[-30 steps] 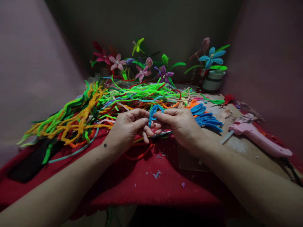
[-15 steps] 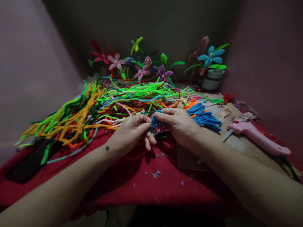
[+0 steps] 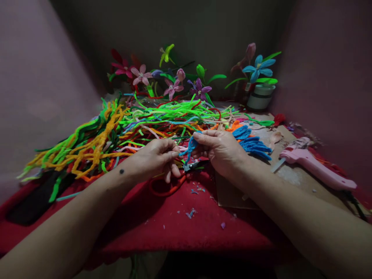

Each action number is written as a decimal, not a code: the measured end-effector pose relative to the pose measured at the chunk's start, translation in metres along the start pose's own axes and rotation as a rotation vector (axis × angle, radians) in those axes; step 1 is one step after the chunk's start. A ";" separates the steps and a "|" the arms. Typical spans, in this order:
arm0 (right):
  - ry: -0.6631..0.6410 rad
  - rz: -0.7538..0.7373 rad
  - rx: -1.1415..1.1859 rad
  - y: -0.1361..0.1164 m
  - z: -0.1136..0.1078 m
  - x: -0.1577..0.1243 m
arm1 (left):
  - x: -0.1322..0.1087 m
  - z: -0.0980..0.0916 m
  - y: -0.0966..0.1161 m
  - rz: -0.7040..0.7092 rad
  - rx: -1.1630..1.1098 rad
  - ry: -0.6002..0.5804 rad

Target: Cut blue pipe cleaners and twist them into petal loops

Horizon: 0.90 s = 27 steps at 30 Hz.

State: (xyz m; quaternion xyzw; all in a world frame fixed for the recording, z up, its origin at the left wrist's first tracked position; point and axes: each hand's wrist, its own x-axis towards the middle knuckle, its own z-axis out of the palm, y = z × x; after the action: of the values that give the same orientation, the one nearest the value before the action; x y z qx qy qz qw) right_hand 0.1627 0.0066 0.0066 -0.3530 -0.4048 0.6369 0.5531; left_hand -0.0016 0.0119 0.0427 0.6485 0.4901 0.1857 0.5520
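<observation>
A blue fuzzy strip [image 3: 192,146] is stretched between my two hands above the table. My left hand [image 3: 161,157] pinches its left end between thumb and index finger, the other fingers curled loosely. Thumb and fingers of my right hand [image 3: 221,149] close on the folded upper part. Just below lie scissors with red handles [image 3: 167,192], their blades partly under my right hand. Several blue looped petals [image 3: 252,146] rest on the cardboard beside my right hand, with orange ones [image 3: 236,126] behind them.
Many coloured pipe cleaners [image 3: 171,114] are heaped behind my hands and to the left. A pink glue gun [image 3: 316,162] lies on cardboard [image 3: 232,195] at right. Fuzzy flowers and a white jar [image 3: 260,97] stand at the back. Small scraps dot the red cloth [image 3: 203,232].
My left hand has moved left, away from my right hand, drawing out an end of the blue strip. More of the scissors now shows between and below my hands.
</observation>
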 end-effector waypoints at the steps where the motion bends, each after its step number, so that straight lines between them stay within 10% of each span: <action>1: 0.002 -0.002 -0.002 0.000 0.000 0.000 | -0.001 -0.002 0.002 0.006 0.038 0.005; 9: 0.079 -0.050 -0.063 -0.001 0.005 -0.003 | -0.006 -0.001 0.005 0.225 0.170 0.329; 27: 0.046 -0.095 -0.053 0.001 0.007 -0.006 | -0.005 0.011 -0.002 0.172 -0.015 0.111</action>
State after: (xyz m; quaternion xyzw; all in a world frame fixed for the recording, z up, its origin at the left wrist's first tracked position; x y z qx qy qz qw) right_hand 0.1566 -0.0007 0.0091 -0.3626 -0.4251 0.5904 0.5824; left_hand 0.0037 0.0020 0.0395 0.6729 0.4610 0.2716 0.5107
